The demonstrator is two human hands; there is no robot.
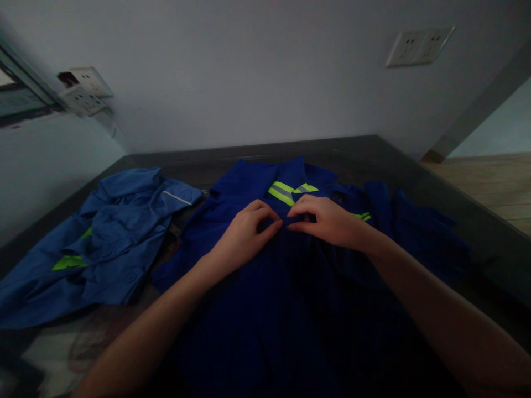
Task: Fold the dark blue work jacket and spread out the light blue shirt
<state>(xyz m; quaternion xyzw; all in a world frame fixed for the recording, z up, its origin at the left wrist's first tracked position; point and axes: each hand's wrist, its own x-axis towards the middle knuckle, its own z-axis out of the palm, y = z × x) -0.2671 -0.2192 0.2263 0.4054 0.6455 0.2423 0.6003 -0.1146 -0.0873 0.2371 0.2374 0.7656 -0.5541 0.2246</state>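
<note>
A dark blue work jacket (249, 298) with yellow-green and grey reflective strips lies spread over the dark table, its collar towards the wall. My left hand (253, 225) pinches the cloth near the middle of the jacket's front, thumb and fingertips together. Close beside it on the right, my right hand (317, 219) pinches the same front, its fingertips almost meeting the left ones. Whether a button or a zip lies between the fingers is too small to tell. The lower part of the jacket is in deep shadow.
On the left a lighter blue garment (120, 232) with yellow-green patches and a white stripe lies crumpled. The dark table (357, 149) stands against a pale wall with a double socket (421, 46) on the right and a power strip (82, 99) on the left.
</note>
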